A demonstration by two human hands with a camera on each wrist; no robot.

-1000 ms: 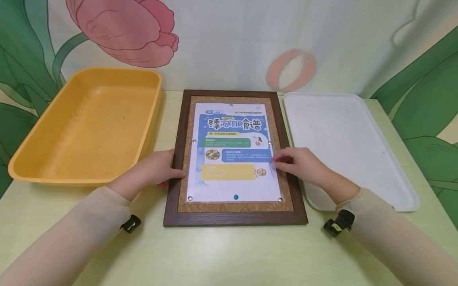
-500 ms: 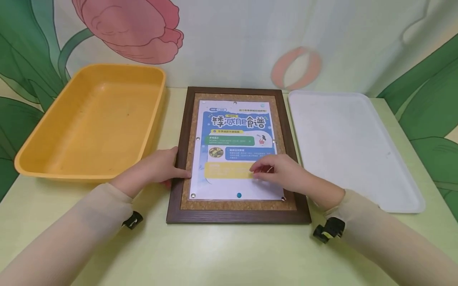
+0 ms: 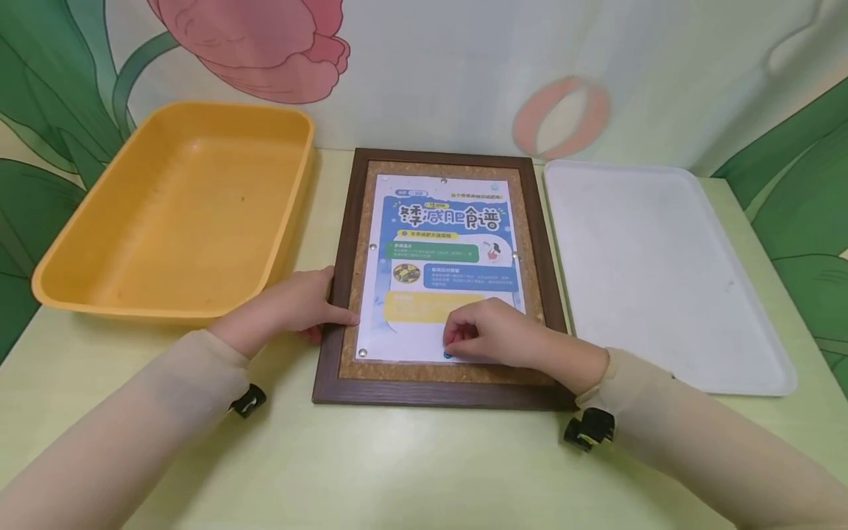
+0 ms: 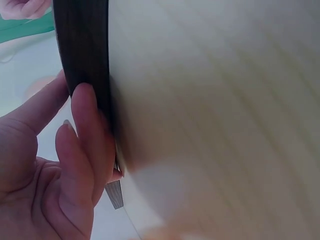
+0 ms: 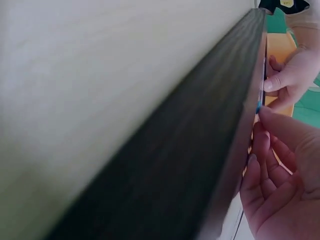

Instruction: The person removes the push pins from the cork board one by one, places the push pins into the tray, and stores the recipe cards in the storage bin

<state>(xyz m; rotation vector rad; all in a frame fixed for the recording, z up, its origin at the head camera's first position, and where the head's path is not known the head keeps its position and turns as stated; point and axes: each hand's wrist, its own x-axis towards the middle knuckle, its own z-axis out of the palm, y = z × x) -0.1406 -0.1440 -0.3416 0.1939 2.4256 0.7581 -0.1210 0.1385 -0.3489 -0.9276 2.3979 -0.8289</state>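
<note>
A printed poster (image 3: 404, 338) in a clear sheet lies on a cork board with a dark wooden frame (image 3: 397, 394), held by several round thumbtacks. My left hand (image 3: 301, 302) grips the frame's left edge, thumb on top. In the left wrist view its fingers (image 4: 92, 135) bend against the frame's side. My right hand (image 3: 497, 335) is at the poster's lower edge, where thumb and fingertips pinch a blue thumbtack (image 3: 447, 355). A speck of blue shows at the thumb tip in the right wrist view. The poster's lower right corner is hidden behind this hand.
Left of the frame stands a deep yellow tray (image 3: 199, 221), close to the left forearm. A shallow white tray (image 3: 662, 272) lies on the right, partly under the right forearm. All sit on a pale green table (image 3: 397, 471) before a flower-printed curtain (image 3: 437, 81).
My right hand has moved from the poster's right edge down and left to the blue thumbtack at the bottom. My left hand keeps its grip on the frame. The head view has shifted slightly.
</note>
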